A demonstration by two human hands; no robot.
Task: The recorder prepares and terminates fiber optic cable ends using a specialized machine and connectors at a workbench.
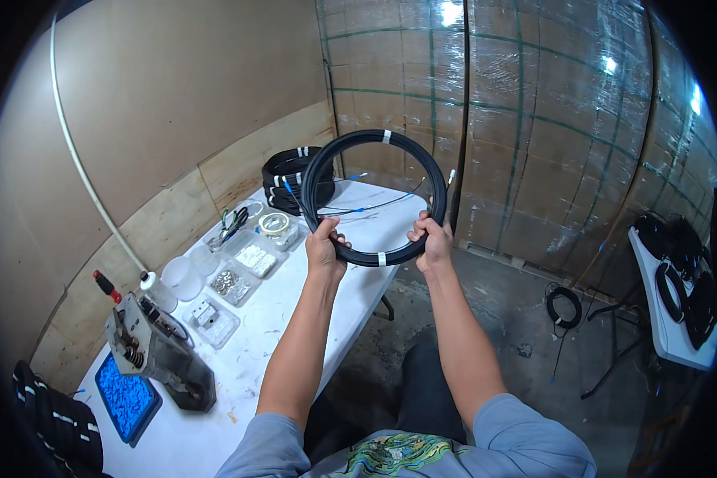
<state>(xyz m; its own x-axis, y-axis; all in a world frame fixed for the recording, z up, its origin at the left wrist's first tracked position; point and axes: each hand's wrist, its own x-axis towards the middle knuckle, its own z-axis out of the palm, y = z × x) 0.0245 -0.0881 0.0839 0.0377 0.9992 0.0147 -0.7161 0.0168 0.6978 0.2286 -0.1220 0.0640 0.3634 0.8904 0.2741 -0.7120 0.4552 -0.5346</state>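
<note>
A coil of black cable (pixel 432 163) is held up over the far right part of the white table, tilted so that its ring faces me. White tape bands wrap it at top and bottom. My left hand (pixel 324 245) grips the coil's lower left, fingers curled round it. On the lower right, my right hand (pixel 432 241) is closed round it as well. Thin cable ends with blue and white connectors stick out by the ring. Just behind, a stack of similar black cable coils (pixel 276 190) stands on the table.
The white table (pixel 279 334) carries clear boxes of small parts (pixel 229 285), a metal hand-lever machine (pixel 163 358), a blue tray of blue pieces (pixel 127 394) and a white bottle (pixel 158 292). Wrapped cartons (pixel 534 143) stand behind. At right, a coil (pixel 564 307) lies on the floor near another table (pixel 677 350).
</note>
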